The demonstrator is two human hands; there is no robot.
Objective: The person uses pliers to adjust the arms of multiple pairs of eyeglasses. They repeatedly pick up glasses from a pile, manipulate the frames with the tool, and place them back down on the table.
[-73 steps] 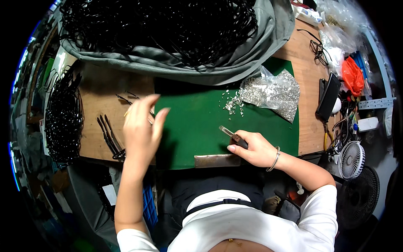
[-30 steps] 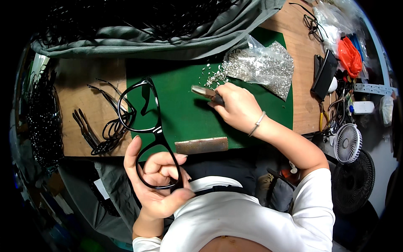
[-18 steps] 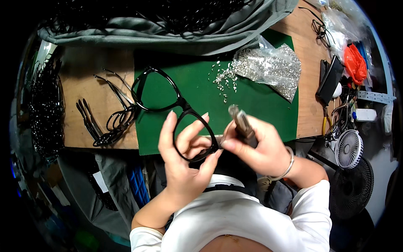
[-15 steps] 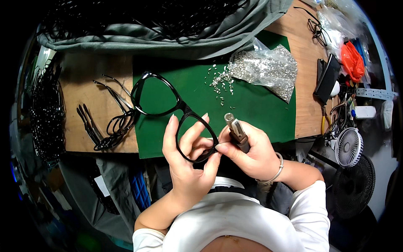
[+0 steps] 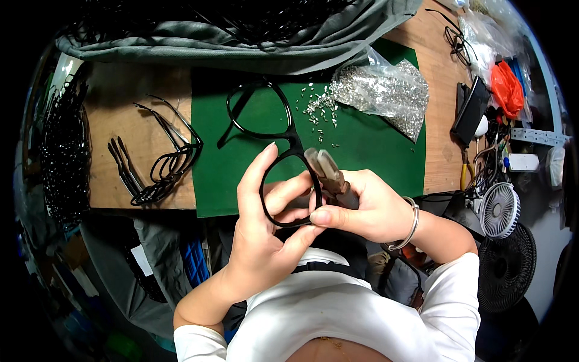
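Note:
My left hand [image 5: 264,235] grips a glossy black glasses frame [image 5: 290,137] by its lower rim, with that frame held upright above the green mat [image 5: 223,181]. In my right hand [image 5: 368,211] is a short tool [image 5: 329,169] with a metal head and dark handle, like pliers. The right thumb presses at the frame's lower rim, beside the left thumb. A clear bag of silvery bits [image 5: 386,99] lies on the mat, loose pieces [image 5: 319,108] spilled beside it. Further left, several black glasses frames [image 5: 166,163] rest stacked on the wood.
A grey cloth [image 5: 199,42] full of black frames lines the back. A bundle of black pieces [image 5: 66,151] stands at left. At right are a black phone [image 5: 473,108], red plastic bag [image 5: 506,87], yellow-handled tool [image 5: 466,175], cables, a white fan [image 5: 499,205] and black fan [image 5: 506,271].
A frame has come into my left hand and has swung more upright. My right hand moved over to join it, and the tool tip has shifted left, close to the bridge.

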